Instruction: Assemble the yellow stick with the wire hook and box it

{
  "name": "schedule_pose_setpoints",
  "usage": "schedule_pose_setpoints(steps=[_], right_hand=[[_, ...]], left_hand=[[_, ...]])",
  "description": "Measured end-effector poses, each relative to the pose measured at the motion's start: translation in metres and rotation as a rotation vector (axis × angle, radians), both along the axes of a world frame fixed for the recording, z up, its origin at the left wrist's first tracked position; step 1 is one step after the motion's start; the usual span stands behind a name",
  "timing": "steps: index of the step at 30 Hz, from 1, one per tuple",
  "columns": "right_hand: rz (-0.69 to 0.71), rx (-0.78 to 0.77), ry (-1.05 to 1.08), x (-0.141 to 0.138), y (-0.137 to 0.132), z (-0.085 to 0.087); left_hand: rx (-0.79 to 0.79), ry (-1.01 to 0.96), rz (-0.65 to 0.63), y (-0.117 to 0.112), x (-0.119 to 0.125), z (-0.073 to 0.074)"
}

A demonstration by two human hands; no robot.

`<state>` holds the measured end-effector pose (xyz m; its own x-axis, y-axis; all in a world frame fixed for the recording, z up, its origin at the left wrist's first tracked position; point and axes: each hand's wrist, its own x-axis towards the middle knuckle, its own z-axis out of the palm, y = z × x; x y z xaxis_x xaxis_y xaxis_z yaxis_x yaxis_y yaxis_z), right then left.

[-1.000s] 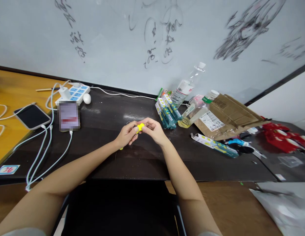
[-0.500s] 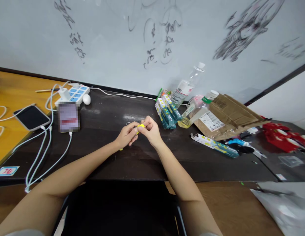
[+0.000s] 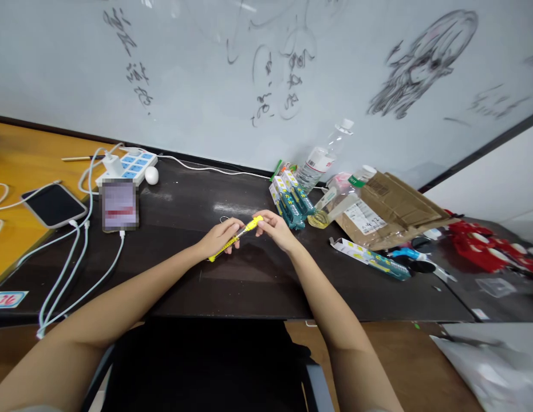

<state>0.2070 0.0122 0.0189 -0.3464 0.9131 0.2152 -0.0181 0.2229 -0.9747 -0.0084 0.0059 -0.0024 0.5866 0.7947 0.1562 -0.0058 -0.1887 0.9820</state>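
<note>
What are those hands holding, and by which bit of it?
A slim yellow stick: the left hand grips it around the middle, the right hand pinches its right end.

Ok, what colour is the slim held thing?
Mostly yellow; the slim thing shows in the head view.

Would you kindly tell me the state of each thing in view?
Yellow pen-like tool: held, slanted
Left hand: gripping the tool's body
Right hand: gripping the tool's end
Tall clear bottle: capped
Green-collared bottle: capped
Pixelated phone: cable attached
Gray-edged phone: screen dark
Power strip: charger inserted
Loose carton: end flap open
</note>
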Motion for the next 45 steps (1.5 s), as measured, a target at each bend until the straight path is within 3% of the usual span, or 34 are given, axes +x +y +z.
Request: schedule_pose_setpoints(steps=[6,19,27,45], right_hand=[[-0.118,-0.123,0.145,0.027,0.002,-0.020],[-0.144,-0.088,0.191,0.028,-0.004,-0.010],[-0.135,-0.026,0.138,0.032,-0.006,-0.005],[-0.164,0.010,0.146,0.033,-0.008,-0.002]], left_hand=[[-0.061,0.130,-0.057,0.007,-0.004,-0.006],[0.047,0.150,-0.021,0.013,-0.007,-0.018],[-0.087,0.114,-0.109,0.011,-0.005,-0.011],[-0.126,0.079,-0.094,0.012,-0.005,-0.013]])
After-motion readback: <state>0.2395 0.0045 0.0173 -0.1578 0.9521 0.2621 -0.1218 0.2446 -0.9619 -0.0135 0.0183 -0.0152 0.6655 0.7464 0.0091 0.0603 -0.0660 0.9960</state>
